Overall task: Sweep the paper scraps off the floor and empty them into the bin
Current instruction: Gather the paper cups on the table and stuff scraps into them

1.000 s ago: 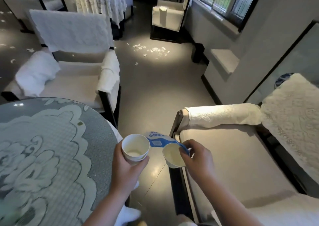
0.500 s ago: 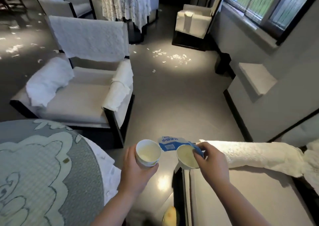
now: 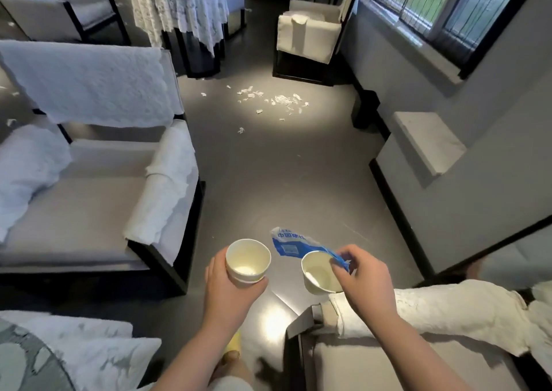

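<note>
Head view now takes in more of the floor point(image 3: 268, 187) than a moment ago: I see the round table point(image 3: 35, 357) slid down to the bottom-left corner and the paper scraps point(image 3: 277, 100) sitting lower and larger in frame. My left hand point(image 3: 230, 292) keeps its grip curled round a paper cup point(image 3: 248, 260); the right hand point(image 3: 361, 280) still pinches a second cup point(image 3: 321, 275) by its rim together with a blue wrapper point(image 3: 294, 245). Both cups look empty apart from a pale patch at the bottom. The scraps lie scattered on the floor well ahead, between the near armchair point(image 3: 98, 181) and the far one point(image 3: 310, 38). I see no bin. The wrapper's print is too small to read. A yellow slipper point(image 3: 233, 348) peeks out under my left arm.
</note>
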A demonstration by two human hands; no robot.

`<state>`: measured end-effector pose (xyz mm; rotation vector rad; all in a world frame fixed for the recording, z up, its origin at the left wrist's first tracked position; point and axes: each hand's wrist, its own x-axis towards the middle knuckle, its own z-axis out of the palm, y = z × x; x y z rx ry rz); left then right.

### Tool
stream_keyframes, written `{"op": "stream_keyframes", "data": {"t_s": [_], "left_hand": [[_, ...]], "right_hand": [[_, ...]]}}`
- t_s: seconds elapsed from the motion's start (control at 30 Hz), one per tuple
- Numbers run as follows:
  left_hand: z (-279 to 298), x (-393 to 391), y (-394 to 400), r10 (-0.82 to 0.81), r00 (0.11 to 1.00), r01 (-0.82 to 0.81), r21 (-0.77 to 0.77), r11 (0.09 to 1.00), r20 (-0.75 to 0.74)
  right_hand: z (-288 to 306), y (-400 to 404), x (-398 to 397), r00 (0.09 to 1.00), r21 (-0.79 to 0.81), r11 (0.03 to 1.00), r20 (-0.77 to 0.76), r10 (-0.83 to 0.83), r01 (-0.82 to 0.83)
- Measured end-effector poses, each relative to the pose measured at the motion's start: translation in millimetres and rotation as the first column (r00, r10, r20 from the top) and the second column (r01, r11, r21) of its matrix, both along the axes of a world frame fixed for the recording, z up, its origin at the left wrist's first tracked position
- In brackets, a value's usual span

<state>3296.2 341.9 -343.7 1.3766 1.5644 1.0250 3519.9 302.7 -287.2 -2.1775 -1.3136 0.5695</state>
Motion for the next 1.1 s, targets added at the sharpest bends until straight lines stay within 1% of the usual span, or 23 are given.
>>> {"op": "stream_keyframes", "data": {"t_s": [0.13,0.3,0.47,0.6,0.7,0.77,0.9,1.1], "left_hand": [[-5.5,6.3,73.7,-0.056,0.997,0.057,-0.019,0.998,0.055],[6.3,-11.6,188.2,-0.141,0.988,0.143,-0.016,0.99,0.06],[19.3,-21.8,295.3,-0.161,0.987,0.161,-0.012,0.987,0.022],[18.3,5.9,352.0,-0.224,0.974,0.224,-0.042,0.974,0.019],[18.1,34.5,389.9,-0.295,0.955,0.296,-0.019,0.955,0.024],[16.2,53.3,417.7,-0.333,0.943,0.333,0.009,0.943,0.0],[12.6,90.1,483.0,-0.335,0.942,0.336,0.048,0.941,-0.028],[15.8,148.5,575.5,-0.294,0.956,0.292,0.068,0.954,0.012]], "right_hand": [[-7.2,65.1,1.7,0.999,-0.017,0.998,0.006,-0.053,0.053],[-8.3,167.3,-14.1,0.993,-0.044,0.992,-0.032,-0.117,0.115],[2.3,257.3,-17.6,0.984,-0.018,0.985,-0.044,-0.175,0.174],[6.1,305.3,-2.1,0.976,-0.029,0.976,-0.037,-0.215,0.214],[5.1,340.6,19.0,0.968,-0.01,0.968,-0.026,-0.251,0.251],[1.7,366.8,35.1,0.966,0.001,0.966,-0.021,-0.257,0.257],[-7.0,428.6,71.2,0.971,0.005,0.971,-0.025,-0.239,0.24],[3.6,533.0,137.9,0.984,0.004,0.984,0.025,-0.177,0.177]]}}
